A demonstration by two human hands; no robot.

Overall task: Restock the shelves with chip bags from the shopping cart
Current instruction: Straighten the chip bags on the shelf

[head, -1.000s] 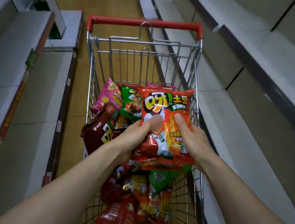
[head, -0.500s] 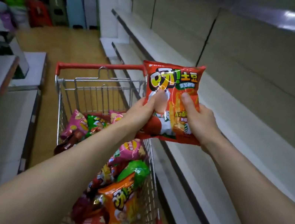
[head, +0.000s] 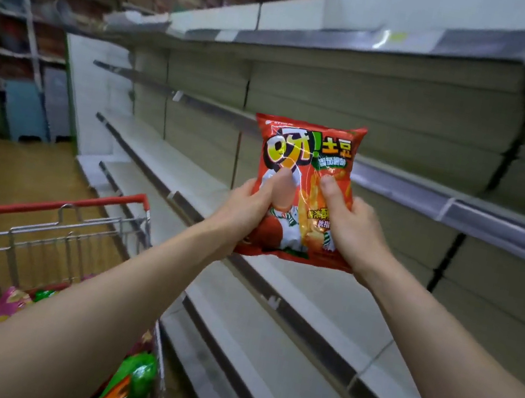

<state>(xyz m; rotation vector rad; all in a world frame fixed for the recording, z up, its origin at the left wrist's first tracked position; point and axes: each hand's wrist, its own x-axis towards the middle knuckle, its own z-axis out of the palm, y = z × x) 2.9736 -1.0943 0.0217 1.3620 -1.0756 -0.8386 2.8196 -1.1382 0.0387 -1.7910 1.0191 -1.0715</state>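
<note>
While the shopping cart point(head: 58, 204) now sits low and left of them, left hand point(head: 245, 211) and right hand point(head: 354, 231) each grip a lower side of the red chip bag point(head: 312, 144), thumbs on its front. It has risen clear of the cart. Beyond the hands, bare shelves point(head: 317, 298): placing looks next.

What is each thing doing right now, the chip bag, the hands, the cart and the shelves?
Red chip bag, sealed, upright, held up in the air.
Left hand, grips the bag's lower left side, thumb on front.
Right hand, grips its lower right side, thumb on front.
Shopping cart, holds other chip bags.
Shelves, the red bag not yet on them.
</note>
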